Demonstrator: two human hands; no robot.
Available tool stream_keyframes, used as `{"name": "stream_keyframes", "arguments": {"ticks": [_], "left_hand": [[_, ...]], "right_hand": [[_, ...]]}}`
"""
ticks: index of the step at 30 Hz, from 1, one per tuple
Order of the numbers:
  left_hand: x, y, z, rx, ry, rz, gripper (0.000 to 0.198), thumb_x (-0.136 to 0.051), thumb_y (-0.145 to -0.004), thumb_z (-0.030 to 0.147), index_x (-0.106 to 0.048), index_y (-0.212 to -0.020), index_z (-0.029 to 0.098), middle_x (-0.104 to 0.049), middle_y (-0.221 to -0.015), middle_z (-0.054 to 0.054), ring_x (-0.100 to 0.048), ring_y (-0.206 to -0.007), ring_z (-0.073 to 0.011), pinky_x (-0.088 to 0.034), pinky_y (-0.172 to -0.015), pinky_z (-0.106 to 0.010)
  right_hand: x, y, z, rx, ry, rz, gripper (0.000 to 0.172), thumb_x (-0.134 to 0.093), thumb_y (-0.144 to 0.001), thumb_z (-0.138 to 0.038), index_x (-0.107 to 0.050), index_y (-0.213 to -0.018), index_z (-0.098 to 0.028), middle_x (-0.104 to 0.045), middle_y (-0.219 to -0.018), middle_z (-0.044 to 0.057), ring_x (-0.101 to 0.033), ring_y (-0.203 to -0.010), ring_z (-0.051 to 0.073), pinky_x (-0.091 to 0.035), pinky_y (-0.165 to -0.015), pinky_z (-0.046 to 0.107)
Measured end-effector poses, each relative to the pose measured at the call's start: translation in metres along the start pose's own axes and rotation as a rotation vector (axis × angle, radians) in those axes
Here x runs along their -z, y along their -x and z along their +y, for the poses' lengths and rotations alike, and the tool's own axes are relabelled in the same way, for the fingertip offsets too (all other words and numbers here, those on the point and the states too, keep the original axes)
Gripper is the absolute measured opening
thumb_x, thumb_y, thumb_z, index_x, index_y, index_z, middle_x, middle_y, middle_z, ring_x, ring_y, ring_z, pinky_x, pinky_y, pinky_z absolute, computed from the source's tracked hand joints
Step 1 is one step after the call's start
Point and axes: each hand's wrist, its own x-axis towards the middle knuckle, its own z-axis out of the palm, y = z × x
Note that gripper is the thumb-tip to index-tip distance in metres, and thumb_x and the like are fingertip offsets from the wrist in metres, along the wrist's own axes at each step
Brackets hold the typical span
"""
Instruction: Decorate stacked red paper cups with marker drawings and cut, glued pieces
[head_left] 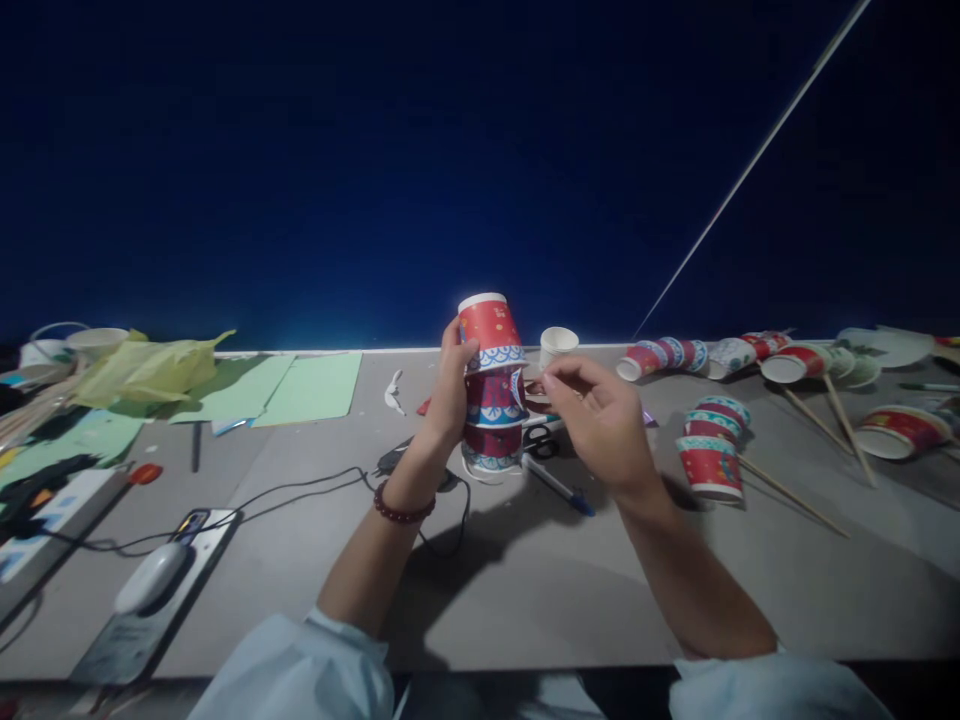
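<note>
A column of red and blue patterned paper cups stands upright, upside down cup on cup, at the middle of the table. My left hand is wrapped round its left side near the upper cups. Just right of the column, my right hand has thumb and index finger pinched together; what lies between them, if anything, is too small to tell. Behind that hand is a white paper cup. Black-handled scissors and a blue-capped pen lie close by the column's base.
More patterned cup stacks, some with wooden sticks, lie at the right. Green sheets, a yellow bag, a power strip, a white mouse and a black cable occupy the left.
</note>
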Motion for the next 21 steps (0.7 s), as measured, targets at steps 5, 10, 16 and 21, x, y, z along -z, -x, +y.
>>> {"name": "stream_keyframes", "arguments": {"ticks": [5, 10, 16, 21], "left_hand": [[-0.006, 0.005, 0.009, 0.057, 0.08, -0.053, 0.056, -0.047, -0.081, 0.05, -0.044, -0.128, 0.019, -0.066, -0.097, -0.009, -0.066, -0.085, -0.0249, -0.053, -0.075, -0.039], [-0.01, 0.007, 0.017, 0.114, 0.139, -0.078, 0.051, -0.044, -0.081, 0.048, -0.05, -0.122, 0.017, -0.067, -0.097, -0.01, -0.066, -0.084, -0.0239, -0.053, -0.074, -0.039], [-0.009, 0.007, 0.015, 0.093, 0.175, -0.057, 0.05, -0.048, -0.08, 0.047, -0.05, -0.121, 0.017, -0.068, -0.094, -0.009, -0.065, -0.083, -0.023, -0.051, -0.075, -0.037], [-0.005, 0.003, 0.008, -0.025, 0.152, -0.004, 0.049, -0.056, -0.077, 0.045, -0.049, -0.119, 0.022, -0.064, -0.098, -0.006, -0.063, -0.084, -0.0209, -0.049, -0.074, -0.032]], "right_hand": [[0.0, 0.01, -0.008, 0.024, 0.04, 0.001, 0.009, -0.058, -0.085, -0.029, -0.063, -0.085, -0.021, -0.063, -0.085, 0.004, -0.064, -0.08, 0.019, -0.056, -0.057, 0.028], [-0.003, 0.019, -0.019, 0.076, 0.069, 0.026, 0.007, -0.058, -0.085, -0.026, -0.063, -0.085, -0.021, -0.063, -0.088, 0.005, -0.064, -0.081, 0.019, -0.059, -0.06, 0.029], [-0.004, 0.019, -0.024, 0.12, 0.108, 0.034, 0.006, -0.059, -0.083, -0.021, -0.064, -0.085, -0.021, -0.063, -0.088, 0.005, -0.064, -0.079, 0.017, -0.06, -0.061, 0.029], [-0.005, 0.015, -0.023, 0.149, 0.181, 0.037, 0.005, -0.06, -0.081, -0.021, -0.064, -0.084, -0.02, -0.063, -0.086, 0.003, -0.063, -0.077, 0.015, -0.058, -0.058, 0.025]]}}
